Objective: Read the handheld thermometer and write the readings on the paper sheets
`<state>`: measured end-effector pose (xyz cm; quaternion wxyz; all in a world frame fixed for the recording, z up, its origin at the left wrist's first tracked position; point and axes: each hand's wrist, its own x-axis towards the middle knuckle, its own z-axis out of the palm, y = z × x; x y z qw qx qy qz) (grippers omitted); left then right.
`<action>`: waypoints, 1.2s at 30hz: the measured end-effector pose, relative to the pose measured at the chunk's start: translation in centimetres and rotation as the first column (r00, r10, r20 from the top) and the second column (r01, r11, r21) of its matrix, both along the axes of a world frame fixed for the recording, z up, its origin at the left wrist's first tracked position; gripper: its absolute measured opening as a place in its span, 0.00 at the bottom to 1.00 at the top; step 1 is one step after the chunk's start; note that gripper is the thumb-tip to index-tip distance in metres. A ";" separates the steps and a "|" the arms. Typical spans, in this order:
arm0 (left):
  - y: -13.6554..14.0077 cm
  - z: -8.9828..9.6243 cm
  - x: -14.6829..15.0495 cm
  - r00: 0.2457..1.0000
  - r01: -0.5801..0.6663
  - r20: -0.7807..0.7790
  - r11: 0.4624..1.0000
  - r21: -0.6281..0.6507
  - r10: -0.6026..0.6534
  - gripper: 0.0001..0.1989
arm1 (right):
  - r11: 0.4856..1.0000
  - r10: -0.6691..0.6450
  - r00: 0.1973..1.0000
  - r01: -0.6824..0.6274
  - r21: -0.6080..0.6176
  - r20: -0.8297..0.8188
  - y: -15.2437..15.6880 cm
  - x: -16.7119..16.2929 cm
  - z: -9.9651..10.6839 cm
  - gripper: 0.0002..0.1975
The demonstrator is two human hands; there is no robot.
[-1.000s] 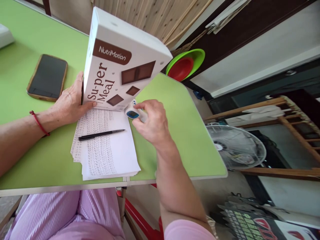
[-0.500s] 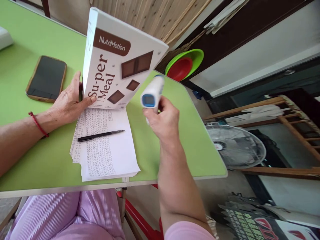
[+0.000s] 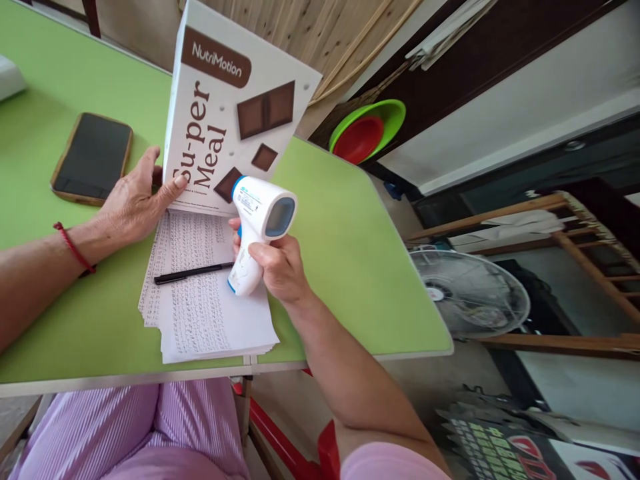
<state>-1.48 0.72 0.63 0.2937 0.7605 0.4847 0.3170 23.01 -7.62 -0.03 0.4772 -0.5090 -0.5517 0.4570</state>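
Observation:
My left hand (image 3: 139, 197) grips the lower left edge of a white NutriMotion box (image 3: 210, 110), thumb on its front and the other fingers partly hidden behind it. The box stands tilted above the table, with pictures of brown chocolate pieces on its face. In my right hand (image 3: 280, 263) is a white and blue infrared thermometer (image 3: 250, 207), fingers wrapped round its handle. Its nose points left at the box's lower part; its screen faces right. Below lie handwritten sheets of paper (image 3: 220, 333), with a black pen (image 3: 187, 273) across them, its tip end hidden behind the thermometer.
A phone in a brown case (image 3: 93, 159) lies on the green table (image 3: 350, 267), left of the box. Past the table's right side are a green basin (image 3: 397, 117) with a red basin (image 3: 359, 140) in it, a fan (image 3: 470, 293) and a wooden frame (image 3: 597, 253).
My right hand has swung the thermometer left and down, turning it from facing away to pointing at the box. The box has shifted slightly left and up in my left hand.

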 end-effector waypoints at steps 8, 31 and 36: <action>0.5 -1.2 -0.2 0.996 -0.005 0.088 0.998 0.058 0.000 0.47 | 1.000 0.005 1.000 -0.006 -0.029 -0.022 0.0 -0.8 0.1 0.16; 0.3 -1.0 -0.2 0.999 0.007 0.051 0.996 0.084 -0.011 0.44 | 0.994 -0.010 0.990 -0.006 -0.110 -0.143 -0.2 -1.4 -0.3 0.28; 0.4 -1.2 -0.2 0.999 -0.002 0.047 0.996 0.086 -0.002 0.44 | 0.993 -0.017 0.987 -0.001 -0.114 -0.162 -0.2 -1.4 -0.4 0.27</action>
